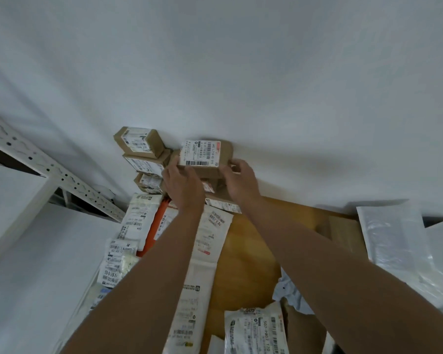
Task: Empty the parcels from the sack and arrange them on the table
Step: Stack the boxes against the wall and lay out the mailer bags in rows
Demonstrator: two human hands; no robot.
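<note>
Head view: both hands on a small brown cardboard box with a white barcode label (202, 159), at the far end of the wooden table (251, 251) against the white wall (241, 72). Left hand (182, 183) grips its left side, right hand (241, 181) pinches its right edge. Box sits on top of other parcels. Suggest squaring it flush beside the stack of brown cartons (142, 154), label up, before release. Box looks rigid, undented.
</note>
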